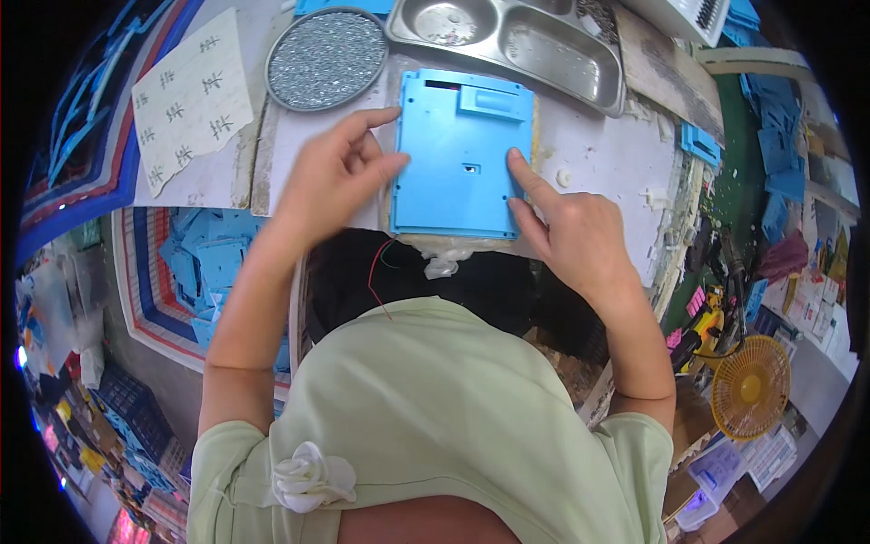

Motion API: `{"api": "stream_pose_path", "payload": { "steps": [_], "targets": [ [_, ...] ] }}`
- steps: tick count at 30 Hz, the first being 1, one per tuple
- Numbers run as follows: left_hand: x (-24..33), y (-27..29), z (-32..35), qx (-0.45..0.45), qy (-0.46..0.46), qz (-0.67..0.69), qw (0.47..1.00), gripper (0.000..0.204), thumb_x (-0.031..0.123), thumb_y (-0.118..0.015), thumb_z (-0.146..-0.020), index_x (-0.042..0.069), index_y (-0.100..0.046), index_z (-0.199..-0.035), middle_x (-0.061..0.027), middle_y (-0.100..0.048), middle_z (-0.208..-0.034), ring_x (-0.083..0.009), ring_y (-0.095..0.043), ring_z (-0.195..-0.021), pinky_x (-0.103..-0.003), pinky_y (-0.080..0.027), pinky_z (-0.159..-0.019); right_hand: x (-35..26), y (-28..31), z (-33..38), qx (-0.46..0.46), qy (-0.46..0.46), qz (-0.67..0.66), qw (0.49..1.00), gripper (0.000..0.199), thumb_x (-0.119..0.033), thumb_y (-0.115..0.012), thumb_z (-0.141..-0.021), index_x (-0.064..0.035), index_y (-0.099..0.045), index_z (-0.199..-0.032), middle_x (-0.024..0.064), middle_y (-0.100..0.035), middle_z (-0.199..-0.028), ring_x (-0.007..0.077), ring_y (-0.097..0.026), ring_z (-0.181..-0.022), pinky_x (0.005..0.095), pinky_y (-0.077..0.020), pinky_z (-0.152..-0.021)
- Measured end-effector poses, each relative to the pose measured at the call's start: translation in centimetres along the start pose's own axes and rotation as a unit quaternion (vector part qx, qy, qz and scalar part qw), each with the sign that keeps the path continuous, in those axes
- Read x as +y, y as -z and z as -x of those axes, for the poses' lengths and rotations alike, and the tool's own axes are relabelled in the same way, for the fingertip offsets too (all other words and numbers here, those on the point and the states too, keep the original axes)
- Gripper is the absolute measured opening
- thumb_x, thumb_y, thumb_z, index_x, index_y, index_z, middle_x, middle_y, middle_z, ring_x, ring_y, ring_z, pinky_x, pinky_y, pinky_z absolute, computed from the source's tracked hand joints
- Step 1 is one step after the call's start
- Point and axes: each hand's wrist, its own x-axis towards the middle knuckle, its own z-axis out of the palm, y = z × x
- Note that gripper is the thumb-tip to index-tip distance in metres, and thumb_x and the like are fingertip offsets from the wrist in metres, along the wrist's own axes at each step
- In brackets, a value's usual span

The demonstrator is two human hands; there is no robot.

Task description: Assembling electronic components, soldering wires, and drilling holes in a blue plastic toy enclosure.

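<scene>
The person's left hand (340, 177) has its thumb and index finger spread apart, their tips at the left edge of a flat, roughly square panel of light blue plastic (435, 145); its other fingers curl in toward the palm. The right hand (580, 227) also has thumb and index finger apart, both tips at the panel's right edge, the index finger higher up. Neither hand closes its own fingers around the panel, which sits between the two hands; how hard they press, I cannot tell.

The panel lies on the white-topped worktable (607, 154), in front of the person's body. It has a raised rectangular block near its upper right corner, a dark slot beside that block and a small opening near the middle. Just below its lower edge is a crumpled piece of translucent white plastic (442, 263), and a thin red wire (372, 272) hangs to the left of that.

Beyond the panel, a round metal dish (270, 68) full of small silvery metal parts stands to the upper left, next to a stainless steel tray with several compartments (512, 68). A torn white paper sheet with dark handwritten marks (190, 104) lies farther left. Below it, a container lined with red, white and blue striped sheeting (134, 295) holds many light blue plastic pieces (222, 263). Well apart, at lower right, stands a yellow fan (750, 390).
</scene>
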Motion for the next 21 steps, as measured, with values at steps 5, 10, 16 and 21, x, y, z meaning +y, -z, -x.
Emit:
{"api": "stream_pose_path", "payload": {
  "steps": [5, 10, 16, 21],
  "targets": [
    [-1.7, 7.2, -5.8, 0.249, -0.179, -0.454, 0.837, 0.016, 0.02, -0.074, -0.086, 0.007, -0.075, -0.096, -0.0054, -0.068, -0.093, -0.0244, -0.064, -0.089, -0.036, -0.05, -0.077, -0.3, 2.6, -1.9, -0.057, 0.053, 0.061, 0.995, 0.044, -0.026, -0.069, -0.087, -0.0095, -0.065, -0.127, 0.0114, -0.064, -0.062, 0.0329, -0.064, -0.056, 0.0443, -0.0511, -0.055],
    [-2.4, 8.3, -6.2, 0.197, -0.153, -0.471, 0.846, 0.012, 0.02, -0.072, -0.083, 0.009, -0.075, -0.086, -0.0058, -0.069, -0.092, -0.029, -0.064, -0.092, -0.043, -0.047, -0.083, -0.7, 5.5, -5.0, -0.134, 0.105, 0.093, 0.981, 0.029, -0.024, -0.072, -0.083, -0.0077, -0.072, -0.106, 0.0138, -0.066, -0.069, 0.0337, -0.066, -0.07, 0.0449, -0.0528, -0.062],
    [-3.3, 8.2, -7.2, 0.233, -0.167, -0.431, 0.856, 0.014, 0.023, -0.072, -0.085, 0.009, -0.072, -0.081, -0.0048, -0.067, -0.086, -0.0269, -0.063, -0.088, -0.044, -0.042, -0.078, -3.3, 1.4, -17.7, 0.11, 0.246, -0.034, 0.962, 0.016, -0.019, -0.073, -0.081, -0.0028, -0.073, -0.081, 0.0123, -0.069, -0.074, 0.0316, -0.065, -0.075, 0.0418, -0.0535, -0.071],
    [-3.6, 7.9, -7.2, 0.248, -0.19, -0.475, 0.823, 0.013, 0.023, -0.07, -0.087, 0.01, -0.07, -0.084, -0.0042, -0.065, -0.083, -0.024, -0.063, -0.085, -0.041, -0.04, -0.081, -5.9, -4.1, -26.8, 0.02, 0.248, 0.134, 0.959, 0.019, -0.019, -0.062, -0.083, -0.0052, -0.075, -0.082, 0.015, -0.074, -0.093, 0.0332, -0.062, -0.108, 0.0495, -0.0484, -0.09]
  ]
}}
